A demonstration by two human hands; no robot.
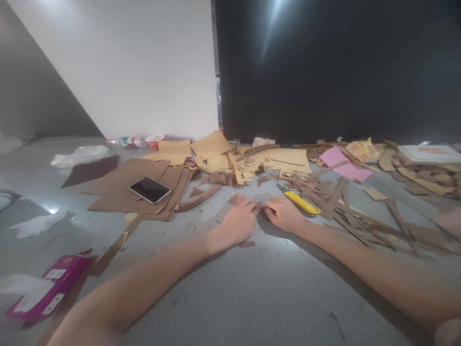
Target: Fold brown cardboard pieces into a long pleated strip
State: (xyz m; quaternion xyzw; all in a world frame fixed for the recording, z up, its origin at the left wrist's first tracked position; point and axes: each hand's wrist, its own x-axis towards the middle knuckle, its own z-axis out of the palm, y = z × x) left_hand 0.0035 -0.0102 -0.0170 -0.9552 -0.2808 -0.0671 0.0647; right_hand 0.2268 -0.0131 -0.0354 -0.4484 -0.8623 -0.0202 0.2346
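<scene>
Nearest, at the lower left of the grey surface, lies a purple packet with a white tissue coming out of it. Further in, a small brown scrap lies just on the near side of the left hand. That hand is turned down with its fingers bent, and the right hand is curled loosely, its thumb close to the forefinger; their fingertips come near each other. Whether either has hold of anything cannot be told, as the fingers hide what may be between them. Just beyond the left knuckles lies a brown piece of cardboard, partly hidden by the hand. Just past the right hand is a yellow knife, beside a heap of brown strips. To the left, a phone rests on stacked brown sheets. Farther back are tan sheets, a pink sheet and a white box, with a paper cup and a bottle by the white panel.
</scene>
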